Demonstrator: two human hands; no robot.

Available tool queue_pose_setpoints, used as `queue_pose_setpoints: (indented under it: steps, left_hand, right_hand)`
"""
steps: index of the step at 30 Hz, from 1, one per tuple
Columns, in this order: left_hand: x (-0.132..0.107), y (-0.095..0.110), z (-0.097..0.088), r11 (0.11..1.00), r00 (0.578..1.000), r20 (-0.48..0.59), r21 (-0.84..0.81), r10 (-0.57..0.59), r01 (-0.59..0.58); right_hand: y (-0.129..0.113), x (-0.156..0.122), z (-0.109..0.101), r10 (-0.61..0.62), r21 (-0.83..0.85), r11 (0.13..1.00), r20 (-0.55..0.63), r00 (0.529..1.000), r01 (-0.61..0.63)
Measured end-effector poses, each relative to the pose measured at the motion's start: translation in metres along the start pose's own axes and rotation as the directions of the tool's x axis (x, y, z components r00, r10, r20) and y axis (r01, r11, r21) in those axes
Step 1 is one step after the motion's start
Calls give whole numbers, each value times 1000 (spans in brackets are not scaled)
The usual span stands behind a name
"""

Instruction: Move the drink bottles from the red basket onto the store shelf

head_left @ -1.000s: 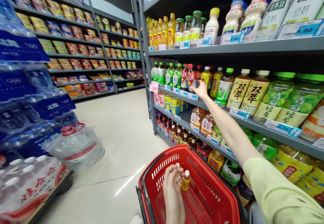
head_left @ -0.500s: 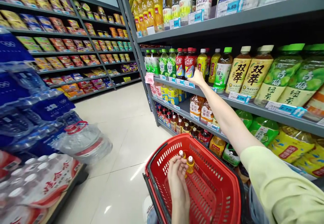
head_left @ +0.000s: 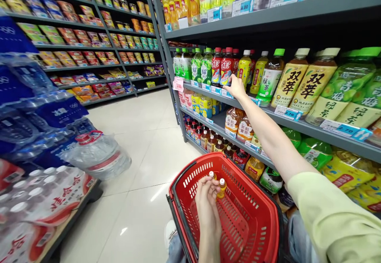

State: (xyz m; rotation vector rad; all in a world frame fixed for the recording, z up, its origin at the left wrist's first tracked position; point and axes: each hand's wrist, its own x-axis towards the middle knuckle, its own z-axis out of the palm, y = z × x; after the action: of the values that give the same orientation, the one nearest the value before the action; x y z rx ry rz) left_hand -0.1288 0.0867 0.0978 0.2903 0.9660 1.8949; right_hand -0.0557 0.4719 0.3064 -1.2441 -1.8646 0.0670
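Observation:
My right hand [head_left: 236,87] is stretched out to the middle shelf, fingers closed around the base of a red-labelled bottle [head_left: 226,67] in the row of drinks. My left hand [head_left: 206,196] is over the red shopping basket [head_left: 262,203], fingers wrapped around two small orange bottles with white caps [head_left: 220,187]. The basket hangs in front of me, close to the lower shelves.
Drink shelves [head_left: 297,124] run along the right, with price tags on their edges. Stacked packs of water bottles [head_left: 38,108] and a large water jug [head_left: 98,156] line the left side. Snack shelves [head_left: 89,48] stand at the back. A tiled aisle floor [head_left: 139,136] lies between.
The view has tilted down and drawn closer to the shelf. My right hand stays on the red-labelled bottle. My left hand holds the small bottles a little higher in the basket.

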Motion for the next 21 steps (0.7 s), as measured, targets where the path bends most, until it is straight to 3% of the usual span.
queue_pose_setpoints:
  steps: [3,5,7,9,11,12,14,15,16,18,20,21]
  left_hand:
    - [0,10,0,1000,1000,17,-14,9,-9]
    - [-1,18,-1,999,1000,17,-34,24,-23]
    - [-3,26,-1,996,999,-20,-72,51,-52]
    - [-5,30,0,986,992,-93,-136,84,-96]
    - [-6,31,3,966,983,-155,-221,100,-133]
    - [-6,30,4,955,982,-169,-268,82,-126]
    - [-6,29,5,920,982,-186,-379,28,-98]
    - [-6,29,5,898,982,-189,-431,-2,-81]
    - [-6,29,4,876,981,-194,-477,-26,-71]
    - [-7,30,2,842,977,-204,-536,-58,-62]
    - [-9,30,0,831,975,-211,-552,-63,-66]
    - [-10,30,-1,834,976,-208,-547,-58,-67]
  right_hand:
    - [-7,-3,-5,-7,4,1000,-26,1000,7]
    - [-12,-16,-11,-95,24,995,-127,987,99]
    - [-14,-44,-14,-237,47,966,-242,941,256]
    - [-11,-89,-10,-393,86,902,-246,886,423]
    - [-2,-149,2,-551,148,815,-99,829,560]
    - [5,-182,11,-631,183,767,45,775,615]
    - [22,-250,35,-701,261,705,397,593,659]
    - [32,-281,48,-650,269,724,577,495,636]
    - [41,-311,61,-539,230,777,724,431,586]
    - [55,-357,86,-216,56,906,913,346,419]
    - [61,-387,105,-97,-41,924,937,337,380]
    - [61,-396,111,-67,-71,931,931,359,358]
